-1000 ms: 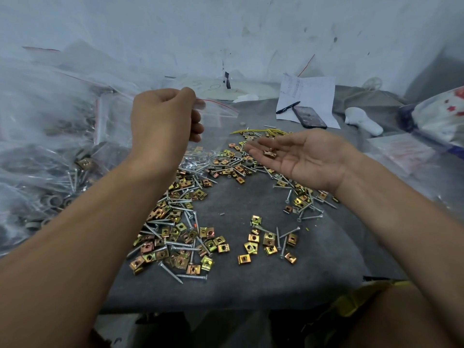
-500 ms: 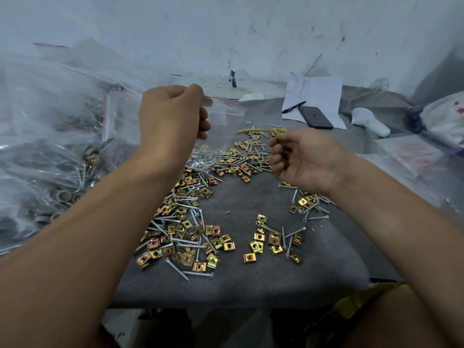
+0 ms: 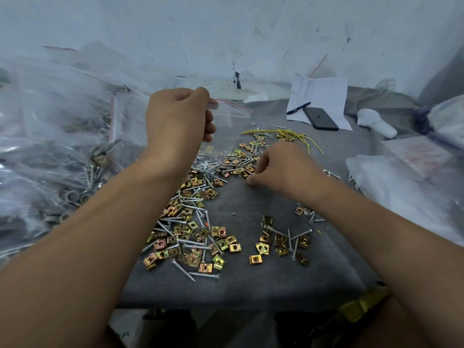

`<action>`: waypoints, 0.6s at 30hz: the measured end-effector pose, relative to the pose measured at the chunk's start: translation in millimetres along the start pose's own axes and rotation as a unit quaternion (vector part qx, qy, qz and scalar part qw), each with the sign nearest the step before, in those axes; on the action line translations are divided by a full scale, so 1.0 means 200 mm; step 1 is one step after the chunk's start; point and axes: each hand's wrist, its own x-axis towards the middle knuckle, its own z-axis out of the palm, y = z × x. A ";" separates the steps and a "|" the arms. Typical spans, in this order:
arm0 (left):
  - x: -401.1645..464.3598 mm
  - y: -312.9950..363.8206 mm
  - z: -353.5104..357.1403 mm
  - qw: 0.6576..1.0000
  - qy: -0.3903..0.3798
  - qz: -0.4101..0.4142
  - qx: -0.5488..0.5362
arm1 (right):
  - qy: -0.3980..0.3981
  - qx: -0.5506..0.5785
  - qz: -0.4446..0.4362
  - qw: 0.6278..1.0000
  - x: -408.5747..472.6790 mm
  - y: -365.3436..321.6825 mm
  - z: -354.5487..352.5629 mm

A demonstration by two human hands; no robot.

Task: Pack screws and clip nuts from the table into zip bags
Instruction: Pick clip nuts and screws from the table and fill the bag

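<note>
Down from mid-air, the right hand [image 3: 283, 169] now sits on the table [image 3: 251, 285], fingers curled among the far scatter of screws [image 3: 200, 243] and clip nuts [image 3: 262, 247]; whether it grips any I cannot tell. Its next handful is probably being gathered. Left hand [image 3: 179, 121] pinches the zip bag [image 3: 227, 114] by its top, raised above the pile.

Both forearms are bare from elbow to wrist, with no sleeves showing. The left hand [image 3: 179, 116] and the right hand [image 3: 283, 169] wear no gloves, rings, watch or bands. At the lower right edge a bit of yellow cloth [image 3: 361, 307] lies by the bare leg.
</note>
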 end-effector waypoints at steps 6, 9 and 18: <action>0.00 0.00 0.00 1.000 0.003 -0.004 -0.006 | -0.029 -0.006 0.032 0.999 0.01 -0.03 -0.01; 0.01 -0.01 0.00 1.000 0.004 -0.005 -0.009 | -0.061 -0.001 0.034 0.998 0.02 -0.01 -0.02; 0.01 0.01 -0.01 1.000 0.002 -0.007 -0.008 | -0.158 0.714 0.146 0.667 0.01 0.12 -0.20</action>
